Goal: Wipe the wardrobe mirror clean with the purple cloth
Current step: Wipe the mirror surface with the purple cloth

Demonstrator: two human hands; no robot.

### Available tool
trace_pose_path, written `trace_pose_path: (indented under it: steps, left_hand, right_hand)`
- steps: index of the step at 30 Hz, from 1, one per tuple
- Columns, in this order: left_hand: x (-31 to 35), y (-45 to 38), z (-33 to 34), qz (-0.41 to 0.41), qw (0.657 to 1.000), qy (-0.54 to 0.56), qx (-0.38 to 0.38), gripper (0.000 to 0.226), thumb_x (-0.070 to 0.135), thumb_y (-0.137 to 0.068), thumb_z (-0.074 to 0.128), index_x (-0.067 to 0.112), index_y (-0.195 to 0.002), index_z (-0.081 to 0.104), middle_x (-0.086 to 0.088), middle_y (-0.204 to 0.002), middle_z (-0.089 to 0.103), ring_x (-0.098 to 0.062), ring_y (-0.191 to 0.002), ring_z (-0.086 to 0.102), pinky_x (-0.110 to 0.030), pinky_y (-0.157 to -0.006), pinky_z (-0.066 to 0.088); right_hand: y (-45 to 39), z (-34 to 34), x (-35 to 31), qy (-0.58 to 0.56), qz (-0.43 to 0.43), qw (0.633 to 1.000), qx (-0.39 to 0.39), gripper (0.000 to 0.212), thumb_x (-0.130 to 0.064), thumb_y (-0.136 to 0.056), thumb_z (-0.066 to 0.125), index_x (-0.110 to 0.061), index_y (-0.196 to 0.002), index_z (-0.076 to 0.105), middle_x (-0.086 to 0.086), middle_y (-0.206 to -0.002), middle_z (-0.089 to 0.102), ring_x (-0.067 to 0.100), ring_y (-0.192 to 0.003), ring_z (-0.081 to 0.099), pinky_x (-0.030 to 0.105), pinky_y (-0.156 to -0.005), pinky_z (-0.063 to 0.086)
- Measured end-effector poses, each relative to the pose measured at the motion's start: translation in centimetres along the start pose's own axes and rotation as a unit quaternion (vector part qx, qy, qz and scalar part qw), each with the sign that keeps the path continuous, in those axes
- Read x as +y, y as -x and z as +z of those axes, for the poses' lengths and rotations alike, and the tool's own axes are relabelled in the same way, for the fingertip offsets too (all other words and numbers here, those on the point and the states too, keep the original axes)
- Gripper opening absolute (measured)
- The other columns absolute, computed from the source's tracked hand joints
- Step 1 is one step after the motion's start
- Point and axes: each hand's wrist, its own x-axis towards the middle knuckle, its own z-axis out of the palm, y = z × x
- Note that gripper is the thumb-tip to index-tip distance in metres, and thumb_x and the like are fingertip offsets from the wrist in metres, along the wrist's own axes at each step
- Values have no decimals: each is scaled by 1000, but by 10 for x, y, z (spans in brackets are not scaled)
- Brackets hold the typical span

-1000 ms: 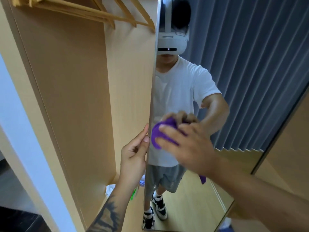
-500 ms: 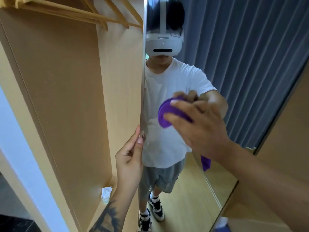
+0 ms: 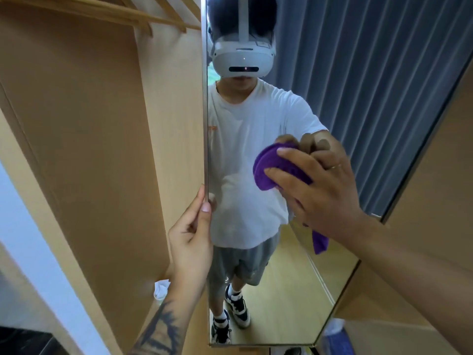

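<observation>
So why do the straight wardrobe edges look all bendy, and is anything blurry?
Head view: the wide-angle lens bows the tall wardrobe mirror and its edges; soft, even light, no harsh glare; the crumpled purple cloth and both hands look sharp.

Bedroom — wardrobe (image 3: 89, 149) w/ hanger rail (image 3: 102, 8), mirror (image 3: 332, 60), curtains (image 3: 384, 73)
</observation>
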Motion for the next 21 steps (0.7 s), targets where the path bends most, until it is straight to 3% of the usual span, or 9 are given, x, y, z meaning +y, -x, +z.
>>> trace_pose_path:
  steps: [4, 8, 11, 14, 15, 17, 19, 20, 21]
  left_hand:
    - [2, 1, 2, 7, 1000, -4, 11, 31, 20, -101, 61, 34, -128, 68, 7, -126, 75, -14, -123, 69, -49, -115, 49]
    - [2, 0, 1, 16, 1000, -9, 9, 33, 21, -102, 61, 38, -129, 69, -3, -136, 71, -20, -130, 66, -54, -116, 46]
    - [2, -1, 4, 11, 1000, -11, 21, 32, 22, -101, 62, 38, -129, 69, 5, -132, 72, -17, -127, 67, -53, -115, 47]
    - [0, -1, 5, 20, 999, -16, 27, 32, 20, -102, 60, 34, -131, 66, 11, -128, 73, -13, -124, 68, -52, -114, 49]
    - [-1, -1, 4, 22, 999, -17, 26, 32, 19, -103, 60, 34, -131, 65, 15, -125, 74, -11, -123, 69, -52, -113, 49]
    - [0, -2, 4, 18, 999, -26, 29, 33, 15, -104, 58, 33, -131, 64, 26, -119, 73, -5, -120, 69, -47, -112, 51]
    - [2, -3, 3, 18, 999, -38, 28, 33, 14, -105, 58, 33, -131, 64, 30, -118, 72, -1, -120, 68, -40, -112, 51]
    - [0, -4, 0, 19, 999, -46, 22, 33, 14, -104, 59, 34, -131, 64, 29, -120, 72, -1, -122, 67, -38, -112, 50]
    - [4, -3, 1, 14, 999, -43, 22, 33, 15, -104, 59, 35, -130, 64, 25, -123, 72, -3, -123, 67, -38, -113, 50]
  right_hand:
    - [36, 1, -22, -12, 21, 999, -24, 32, -18, -97, 72, -27, -127, 65, 1, -139, 53, 28, -100, 60, 45, -88, 51]
    - [62, -7, -24, -20, -107, 985, -131, 33, -26, -93, 76, -30, -125, 68, -1, -139, 57, 25, -99, 54, 43, -80, 50]
    - [36, -13, 3, -12, -85, 993, -86, 21, -24, -98, 72, -27, -119, 75, 2, -133, 69, 27, -98, 66, 44, -83, 54]
    - [29, -12, 12, -6, -28, 1000, -7, 28, -12, -100, 66, -21, -126, 64, 7, -136, 57, 24, -115, 59, 43, -90, 53]
    - [35, -17, 6, -3, -18, 1000, -17, 28, -12, -101, 66, -21, -127, 64, 7, -137, 55, 23, -114, 57, 43, -88, 53]
    - [60, -2, 2, -1, -98, 994, -56, 27, -14, -99, 68, -23, -124, 64, 5, -134, 55, 23, -106, 54, 38, -86, 49]
    - [72, 10, 6, -42, -184, 973, -134, 47, -8, -87, 77, -27, -128, 64, 8, -127, 58, 15, -117, 52, 34, -97, 43]
    - [71, 9, 11, -87, -183, 966, -158, 54, -8, -81, 79, -27, -130, 66, 9, -123, 60, 8, -130, 48, 31, -108, 36]
    - [68, 3, 18, -82, -170, 966, -175, 47, -14, -84, 76, -26, -129, 70, 6, -124, 63, 1, -138, 43, 26, -115, 27]
